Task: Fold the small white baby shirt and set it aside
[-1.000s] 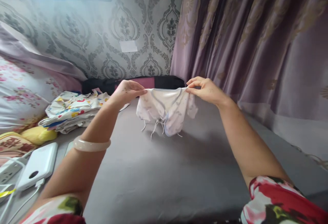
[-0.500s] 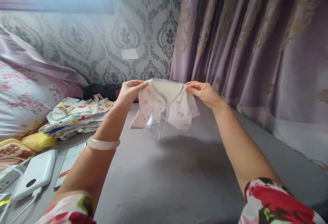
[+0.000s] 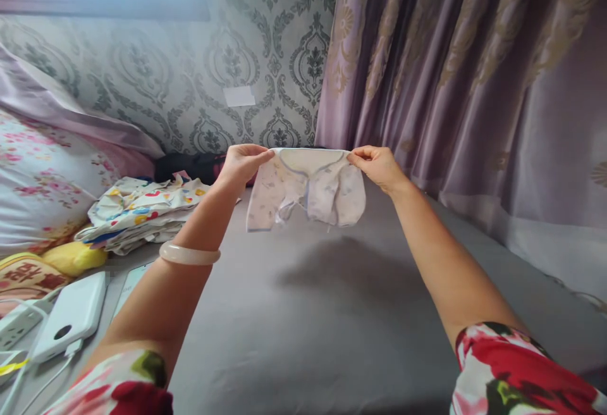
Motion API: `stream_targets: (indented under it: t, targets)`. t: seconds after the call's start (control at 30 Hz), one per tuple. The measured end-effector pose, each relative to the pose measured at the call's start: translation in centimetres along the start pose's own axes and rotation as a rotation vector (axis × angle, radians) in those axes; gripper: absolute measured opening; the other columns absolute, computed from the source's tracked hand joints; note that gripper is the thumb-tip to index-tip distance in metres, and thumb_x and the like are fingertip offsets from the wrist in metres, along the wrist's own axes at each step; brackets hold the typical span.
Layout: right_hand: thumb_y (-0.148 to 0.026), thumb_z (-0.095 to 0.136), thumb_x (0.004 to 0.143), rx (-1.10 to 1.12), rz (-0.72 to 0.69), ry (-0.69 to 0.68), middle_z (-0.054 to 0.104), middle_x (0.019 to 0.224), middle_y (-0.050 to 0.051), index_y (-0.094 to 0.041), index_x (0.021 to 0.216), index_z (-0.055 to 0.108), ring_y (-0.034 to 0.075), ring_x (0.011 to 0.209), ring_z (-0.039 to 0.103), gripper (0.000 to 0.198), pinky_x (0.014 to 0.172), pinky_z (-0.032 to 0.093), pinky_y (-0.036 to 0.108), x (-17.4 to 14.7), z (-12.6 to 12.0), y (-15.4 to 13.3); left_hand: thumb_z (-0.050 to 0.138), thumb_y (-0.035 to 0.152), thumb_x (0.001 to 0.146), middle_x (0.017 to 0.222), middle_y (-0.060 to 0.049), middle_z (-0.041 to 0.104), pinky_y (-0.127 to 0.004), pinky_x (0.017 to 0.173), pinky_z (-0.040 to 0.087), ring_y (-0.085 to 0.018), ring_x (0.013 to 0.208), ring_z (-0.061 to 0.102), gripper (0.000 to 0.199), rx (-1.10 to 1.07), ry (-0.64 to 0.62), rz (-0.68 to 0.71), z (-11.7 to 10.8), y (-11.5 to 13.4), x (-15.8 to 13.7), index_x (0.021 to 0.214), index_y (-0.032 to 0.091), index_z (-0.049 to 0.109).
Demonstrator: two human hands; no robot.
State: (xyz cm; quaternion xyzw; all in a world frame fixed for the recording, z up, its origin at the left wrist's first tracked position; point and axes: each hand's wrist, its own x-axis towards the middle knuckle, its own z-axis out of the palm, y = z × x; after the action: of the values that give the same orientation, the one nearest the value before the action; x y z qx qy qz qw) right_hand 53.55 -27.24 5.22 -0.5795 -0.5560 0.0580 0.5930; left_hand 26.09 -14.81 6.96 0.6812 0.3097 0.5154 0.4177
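Baby top (image 3: 327,190), pale with a small scattered print and grey-blue edging, hangs in the air between our two hands, above the grey sheet (image 3: 308,345), where a dark shadow falls. Our left hand (image 3: 244,165) pinches one shoulder between thumb and fingers; our right hand (image 3: 378,167) pinches the other in the same way, so we have the neckline stretched nearly straight across, its front opening facing us and the sleeves drooping at either side. On our left forearm we wear a pale bangle (image 3: 190,254). Beyond that arm lies a pile of folded clothes (image 3: 142,206), next to a floral pillow (image 3: 42,181) and a yellow plush item (image 3: 76,258). Nearer us sit a white power bank (image 3: 71,317) with a cable attached and a phone (image 3: 130,285), partly hidden by our arm. To our right hangs a purple curtain (image 3: 450,73).
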Motion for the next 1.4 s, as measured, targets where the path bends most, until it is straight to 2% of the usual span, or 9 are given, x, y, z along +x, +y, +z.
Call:
stream_targets:
  t: [0.13,0.3,0.43,0.57,0.73,0.87,0.97,1.13,1.4]
  targets:
    - [-0.052,0.074,0.07,-0.091,-0.035,-0.062,0.071,0.084,0.006,-0.016,0.078,0.074,0.02,0.082,0.063,0.037,0.08,0.049,0.034,-0.6,-0.2,-0.7,0.078,0.039,0.062,0.072,-0.004,0.068,-0.027,0.068,0.051,-0.018,0.077,0.064,0.028,0.231,0.024,0.119,-0.7,0.2,0.1,0.072,0.014,0.073]
    - [-0.056,0.076,0.069,0.134,0.056,-0.636,0.073,0.09,0.005,-0.018,0.086,0.076,0.021,0.089,0.064,0.042,0.082,0.049,0.034,-2.0,-1.6,-2.5,0.079,0.045,0.062,0.07,-0.006,0.07,-0.035,0.067,0.054,-0.022,0.072,0.067,0.03,0.197,-0.489,-0.063,-3.2,2.2,-0.8,0.076,0.018,0.076]
    - [-0.057,0.078,0.066,0.062,0.115,-0.427,0.071,0.078,0.002,-0.018,0.08,0.076,0.018,0.079,0.063,0.041,0.078,0.049,0.032,-1.6,-1.6,-2.2,0.083,0.047,0.056,0.062,-0.005,0.068,-0.034,0.062,0.052,-0.022,0.065,0.065,0.032,0.312,-0.416,-0.15,-3.7,1.6,-0.4,0.069,0.019,0.075]
    - [-0.055,0.078,0.067,0.146,0.11,-0.676,0.072,0.091,0.005,-0.017,0.084,0.076,0.02,0.088,0.064,0.041,0.081,0.048,0.034,-1.5,-1.3,-2.2,0.082,0.048,0.058,0.079,-0.006,0.074,-0.034,0.073,0.053,-0.022,0.081,0.067,0.034,0.145,-0.554,-0.149,-3.1,0.4,-0.4,0.077,0.02,0.077]
    - [-0.054,0.078,0.067,0.111,0.135,-0.609,0.071,0.088,0.004,-0.017,0.084,0.076,0.019,0.086,0.063,0.041,0.082,0.047,0.033,-1.9,-1.5,-2.6,0.084,0.044,0.056,0.069,-0.005,0.072,-0.033,0.07,0.053,-0.022,0.077,0.067,0.028,0.24,-0.505,-0.178,-2.8,0.3,-0.7,0.068,0.02,0.075]
    - [-0.056,0.078,0.066,0.171,0.168,-0.768,0.072,0.097,0.007,-0.016,0.08,0.076,0.02,0.089,0.064,0.043,0.081,0.048,0.033,-1.9,-1.7,-2.5,0.082,0.047,0.059,0.091,-0.008,0.075,-0.036,0.077,0.053,-0.024,0.086,0.067,0.034,0.047,-0.679,-0.162,-2.7,0.4,-0.7,0.078,0.019,0.077]
    - [-0.055,0.079,0.065,0.119,0.201,-0.627,0.072,0.086,0.004,-0.018,0.079,0.076,0.019,0.086,0.063,0.04,0.081,0.048,0.033,-1.6,-1.6,-2.3,0.083,0.045,0.058,0.083,-0.007,0.075,-0.036,0.076,0.053,-0.023,0.082,0.067,0.031,0.129,-0.614,-0.206,-2.4,0.6,-0.8,0.075,0.019,0.076]
    - [-0.054,0.079,0.067,0.243,0.179,-0.734,0.072,0.09,0.004,-0.019,0.084,0.075,0.02,0.09,0.063,0.039,0.086,0.047,0.035,-1.5,-1.5,-2.2,0.084,0.042,0.058,0.081,-0.008,0.073,-0.037,0.08,0.052,-0.022,0.082,0.067,0.032,-0.103,-0.64,-0.21,-2.0,0.4,-0.8,0.075,0.016,0.075]
    - [-0.05,0.078,0.068,0.176,0.199,-0.485,0.068,0.078,0.0,-0.019,0.082,0.073,0.014,0.076,0.058,0.034,0.082,0.044,0.032,-1.4,-0.6,-0.3,0.082,0.043,0.062,0.073,-0.002,0.065,-0.027,0.068,0.046,-0.013,0.068,0.059,0.033,-0.094,-0.453,-0.243,-1.3,-2.4,-0.4,0.076,0.017,0.068]
